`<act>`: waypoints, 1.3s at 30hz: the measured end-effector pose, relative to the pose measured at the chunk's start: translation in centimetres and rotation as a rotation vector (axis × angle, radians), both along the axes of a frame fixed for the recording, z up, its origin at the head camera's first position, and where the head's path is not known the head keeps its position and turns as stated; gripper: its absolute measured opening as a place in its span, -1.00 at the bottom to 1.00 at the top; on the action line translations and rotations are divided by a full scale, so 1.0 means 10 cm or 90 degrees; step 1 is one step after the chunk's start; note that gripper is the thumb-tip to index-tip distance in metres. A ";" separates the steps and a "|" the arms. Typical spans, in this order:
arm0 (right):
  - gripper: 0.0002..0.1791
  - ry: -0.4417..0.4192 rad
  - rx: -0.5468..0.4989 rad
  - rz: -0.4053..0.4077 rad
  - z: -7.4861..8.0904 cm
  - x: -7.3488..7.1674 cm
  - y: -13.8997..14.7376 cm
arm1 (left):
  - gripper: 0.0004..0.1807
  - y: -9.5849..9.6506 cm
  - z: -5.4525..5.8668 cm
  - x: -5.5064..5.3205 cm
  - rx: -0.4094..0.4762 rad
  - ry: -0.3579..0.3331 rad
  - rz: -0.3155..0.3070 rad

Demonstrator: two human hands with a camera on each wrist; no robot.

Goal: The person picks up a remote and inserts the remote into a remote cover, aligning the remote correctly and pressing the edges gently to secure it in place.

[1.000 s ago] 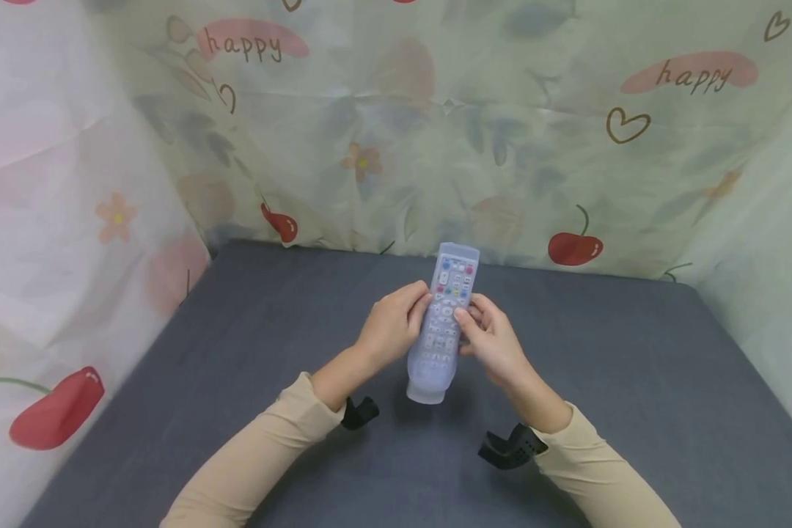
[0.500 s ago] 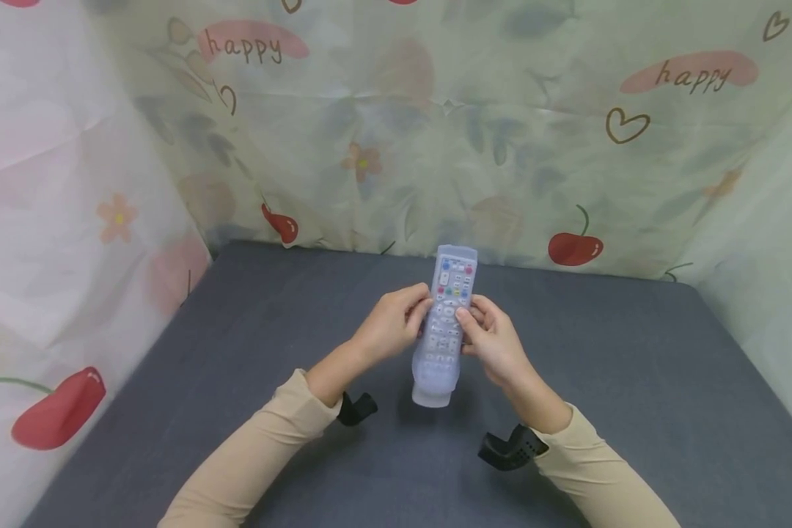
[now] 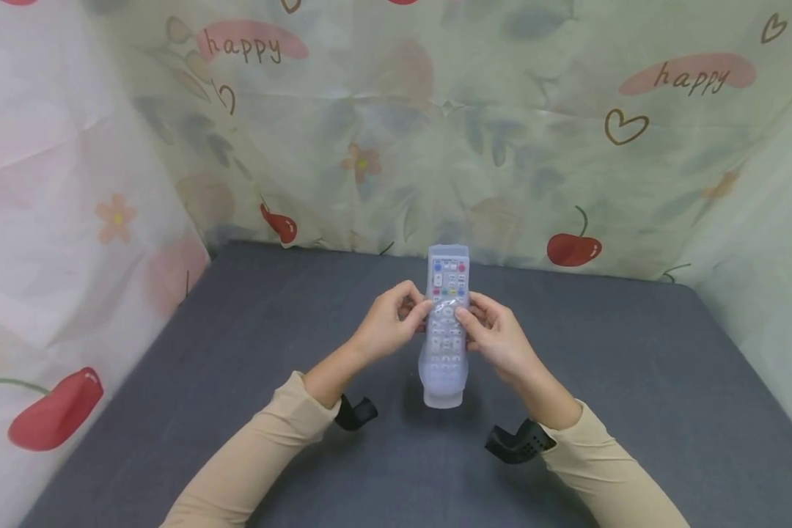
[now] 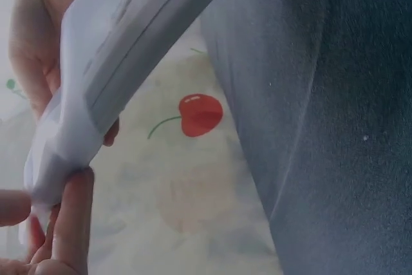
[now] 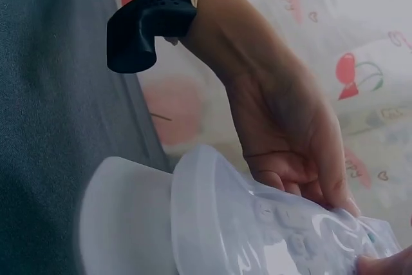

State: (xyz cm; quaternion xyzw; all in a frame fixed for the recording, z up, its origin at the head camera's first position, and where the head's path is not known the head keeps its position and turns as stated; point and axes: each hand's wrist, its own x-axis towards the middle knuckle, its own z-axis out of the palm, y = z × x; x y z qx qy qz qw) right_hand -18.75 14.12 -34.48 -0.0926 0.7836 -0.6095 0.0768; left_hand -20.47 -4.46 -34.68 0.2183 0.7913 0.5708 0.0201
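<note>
A white remote control (image 3: 443,398) with coloured buttons is held up above the table, partly inside a translucent remote cover (image 3: 445,372). Its lower end sticks out of the cover, whose loose rim (image 4: 77,24) stands off the remote's body in the left wrist view. My left hand (image 3: 388,323) pinches the cover's left side between thumb and fingers. On the opposite side my right hand (image 3: 501,339) grips the covered remote, its thumb on the front and the other fingers behind. Wrinkled, shiny film lies over the middle buttons in the right wrist view.
A dark grey cloth covers the table (image 3: 237,330). Patterned curtains (image 3: 369,95) with cherries and the word "happy" enclose its back and sides. Black wrist mounts (image 3: 518,441) stick out from both beige sleeves (image 3: 270,440).
The remote has turned from a slant to nearly vertical, its top moving left and its lower end right. My left thumb has shifted onto the cover's edge.
</note>
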 end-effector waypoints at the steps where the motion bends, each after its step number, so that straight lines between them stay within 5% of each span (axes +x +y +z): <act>1: -0.49 0.001 -0.001 0.008 0.00 0.00 0.01 | -0.85 0.00 0.00 0.00 0.008 -0.008 -0.004; 6: -0.49 0.013 -0.005 0.052 -0.03 -0.02 0.03 | -0.50 0.00 0.01 0.00 0.029 -0.076 -0.021; 11: -0.50 0.024 -0.007 0.065 -0.06 -0.03 0.01 | -0.56 0.03 0.00 0.03 0.031 -0.096 0.009; 19: -0.52 0.021 0.038 0.070 -0.06 -0.04 0.01 | -0.67 0.07 -0.02 0.04 0.035 -0.065 0.065; 27: -0.64 0.105 0.097 0.035 0.04 -0.13 0.10 | -0.67 0.05 -0.01 0.00 0.041 -0.106 0.060; 39: -0.91 0.248 0.228 0.049 0.11 -0.12 0.14 | -0.65 0.06 -0.03 0.05 0.045 -0.122 0.047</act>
